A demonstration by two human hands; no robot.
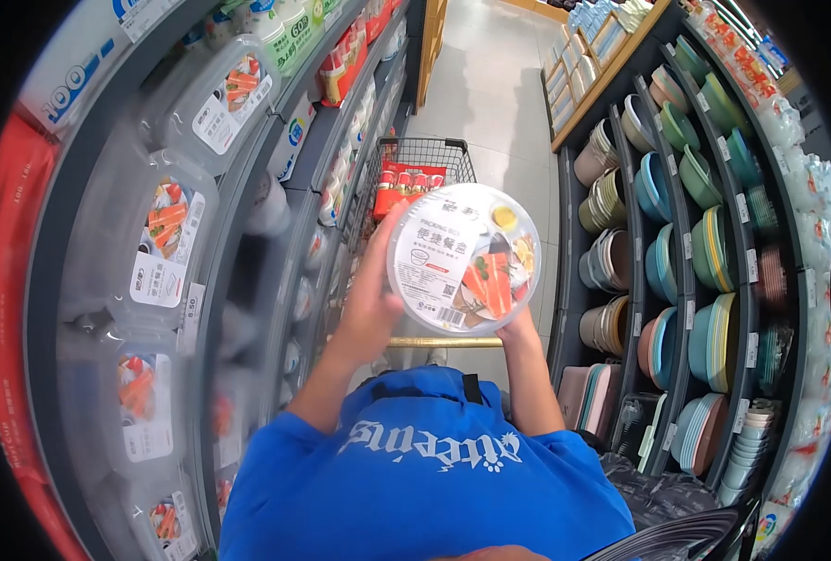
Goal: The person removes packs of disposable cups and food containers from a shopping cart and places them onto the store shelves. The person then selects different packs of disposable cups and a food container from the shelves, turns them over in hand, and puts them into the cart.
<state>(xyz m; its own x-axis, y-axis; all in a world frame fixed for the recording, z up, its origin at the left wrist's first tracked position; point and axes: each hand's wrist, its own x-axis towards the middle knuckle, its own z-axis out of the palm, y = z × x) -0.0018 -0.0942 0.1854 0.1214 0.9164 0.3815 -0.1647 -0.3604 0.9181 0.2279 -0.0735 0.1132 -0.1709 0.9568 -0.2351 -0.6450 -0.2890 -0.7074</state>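
In front of my chest I hold a round clear plastic food container (425, 266) whose printed lid label faces me and reads "PACKING BOX". My left hand (371, 304) grips its left side, with the thumb toward the near edge. On the lower right, my right hand (518, 325) supports the container, and most of those fingers are hidden beneath it. Beyond the container stands a wire shopping cart (462, 159) with red packs (378, 201) in it. The cart's yellowish handle (444, 342) crosses just below the container.
On the left shelf, rectangular clear food containers (168, 234) with similar labels stand in rows. Stacked colored bowls and basins (715, 234) fill the right shelf. A tiled aisle floor (490, 84) runs ahead between the shelves. Light-colored packs (588, 56) sit on a wooden-edged rack farther on.
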